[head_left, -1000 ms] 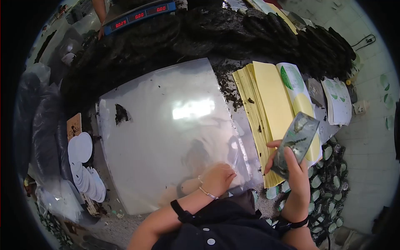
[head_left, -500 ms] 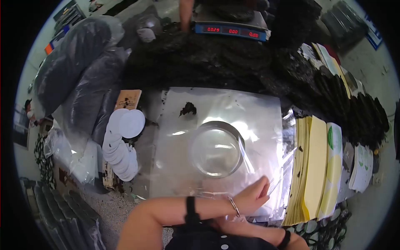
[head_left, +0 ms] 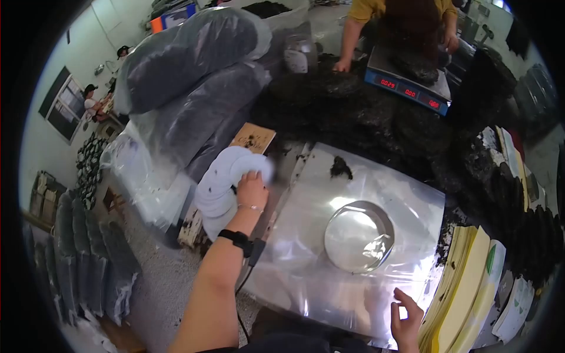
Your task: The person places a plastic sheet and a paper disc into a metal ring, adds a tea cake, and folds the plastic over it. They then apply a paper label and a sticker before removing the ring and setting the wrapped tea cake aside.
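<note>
My left hand (head_left: 253, 192) is at the fanned pile of thin white discs (head_left: 215, 189), its fingertips closed on a white disc (head_left: 259, 166) at the pile's right end. That disc is blurred. Near the front of the shiny clear plastic sheets (head_left: 300, 235), my right hand (head_left: 407, 317) hovers with thumb and forefinger apart and nothing between them. A round metal ring (head_left: 388, 226) rests on the sheets, up and left of my right hand. A small dark scrap (head_left: 340, 168) lies on the sheets' far part.
Dark dried sheets (head_left: 365, 112) heap across the back, beside a blue digital scale (head_left: 406, 89). Behind it stands a co-worker in yellow sleeves (head_left: 364, 10). Stuffed plastic bags (head_left: 188, 59) rise at left; yellow printed packets (head_left: 465, 282) stand at right. A wooden block (head_left: 253, 138) adjoins the discs.
My left hand has swung from the front right of the sheets across to the white discs. My right hand has come into view at the front right. The camera view has turned left.
</note>
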`<act>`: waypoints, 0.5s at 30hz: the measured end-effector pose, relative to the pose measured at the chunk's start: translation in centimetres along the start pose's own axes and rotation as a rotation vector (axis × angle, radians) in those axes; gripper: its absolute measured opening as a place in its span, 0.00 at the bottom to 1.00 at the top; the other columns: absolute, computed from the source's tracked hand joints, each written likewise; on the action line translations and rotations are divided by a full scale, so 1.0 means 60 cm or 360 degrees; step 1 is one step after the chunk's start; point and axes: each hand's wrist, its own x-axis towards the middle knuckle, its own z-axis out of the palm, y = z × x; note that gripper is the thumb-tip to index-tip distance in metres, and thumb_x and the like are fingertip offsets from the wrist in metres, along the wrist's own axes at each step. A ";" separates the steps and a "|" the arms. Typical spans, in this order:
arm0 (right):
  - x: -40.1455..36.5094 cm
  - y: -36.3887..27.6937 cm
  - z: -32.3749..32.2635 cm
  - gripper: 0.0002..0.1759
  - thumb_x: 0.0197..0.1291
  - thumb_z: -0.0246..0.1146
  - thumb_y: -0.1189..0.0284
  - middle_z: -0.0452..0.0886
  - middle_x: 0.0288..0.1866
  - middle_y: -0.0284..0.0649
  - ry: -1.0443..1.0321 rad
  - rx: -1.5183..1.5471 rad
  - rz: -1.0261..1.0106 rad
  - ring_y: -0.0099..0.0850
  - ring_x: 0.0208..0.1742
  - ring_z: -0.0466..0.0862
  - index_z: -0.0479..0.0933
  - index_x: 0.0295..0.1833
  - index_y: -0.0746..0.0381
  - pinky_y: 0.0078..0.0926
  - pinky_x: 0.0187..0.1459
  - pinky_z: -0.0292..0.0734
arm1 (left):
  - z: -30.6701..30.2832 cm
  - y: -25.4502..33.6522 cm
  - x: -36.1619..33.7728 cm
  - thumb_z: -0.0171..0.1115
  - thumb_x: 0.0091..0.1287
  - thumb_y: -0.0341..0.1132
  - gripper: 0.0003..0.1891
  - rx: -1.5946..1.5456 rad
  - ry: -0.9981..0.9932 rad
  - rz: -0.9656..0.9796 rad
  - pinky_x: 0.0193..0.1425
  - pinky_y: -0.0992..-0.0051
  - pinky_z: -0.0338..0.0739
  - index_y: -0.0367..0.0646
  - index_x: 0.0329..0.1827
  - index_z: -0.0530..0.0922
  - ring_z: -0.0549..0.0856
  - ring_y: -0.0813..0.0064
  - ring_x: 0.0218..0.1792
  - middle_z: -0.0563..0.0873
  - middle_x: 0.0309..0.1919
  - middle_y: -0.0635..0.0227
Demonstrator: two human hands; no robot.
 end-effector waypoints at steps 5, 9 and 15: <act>0.196 -0.041 -0.082 0.11 0.63 0.70 0.80 0.91 0.44 0.50 0.0304 -0.0207 -0.0224 0.43 0.43 0.92 0.88 0.51 0.66 0.33 0.48 0.85 | 0.093 -0.050 0.003 0.65 0.63 0.31 0.03 -0.0070 0.0081 0.0194 0.48 0.58 0.84 0.43 0.33 0.84 0.87 0.55 0.42 0.87 0.33 0.60; 0.475 -0.050 -0.085 0.07 0.63 0.71 0.78 0.92 0.45 0.46 0.0301 -0.0263 -0.0599 0.43 0.46 0.92 0.89 0.47 0.65 0.33 0.52 0.85 | 0.049 -0.048 0.021 0.82 0.52 0.31 0.17 -0.0768 0.0007 -0.0258 0.35 0.57 0.74 0.37 0.27 0.76 0.81 0.50 0.30 0.80 0.25 0.57; 0.775 0.024 -0.058 0.48 0.55 0.78 0.55 0.67 0.81 0.58 0.0016 -0.1085 -0.0789 0.57 0.83 0.65 0.69 0.80 0.54 0.53 0.80 0.61 | 0.039 -0.075 0.003 0.74 0.66 0.34 0.11 -0.1096 0.0056 -0.0111 0.37 0.59 0.75 0.34 0.37 0.83 0.84 0.48 0.33 0.86 0.35 0.52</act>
